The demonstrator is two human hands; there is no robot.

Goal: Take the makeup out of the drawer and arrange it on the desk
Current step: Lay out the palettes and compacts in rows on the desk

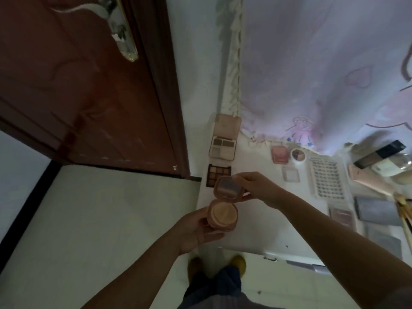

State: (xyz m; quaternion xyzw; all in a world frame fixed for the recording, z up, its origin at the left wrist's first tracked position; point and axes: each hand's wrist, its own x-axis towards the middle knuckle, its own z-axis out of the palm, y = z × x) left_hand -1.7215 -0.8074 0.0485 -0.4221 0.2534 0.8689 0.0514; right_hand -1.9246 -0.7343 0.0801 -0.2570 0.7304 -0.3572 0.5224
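A pink powder compact stands open above the near left corner of the white desk. My left hand grips its base from below, where a tan puff shows. My right hand pinches the raised mirrored lid at its right edge. On the desk behind lie a dark eyeshadow palette and an open pink palette. Further right sit a small pink blush, a round pot and a clear square case.
A white grid tray lies right of centre. Tubes, a black box, grey cases and brushes crowd the desk's right end. A brown door stands at the left. A pale curtain hangs behind the desk. My feet show on the floor below.
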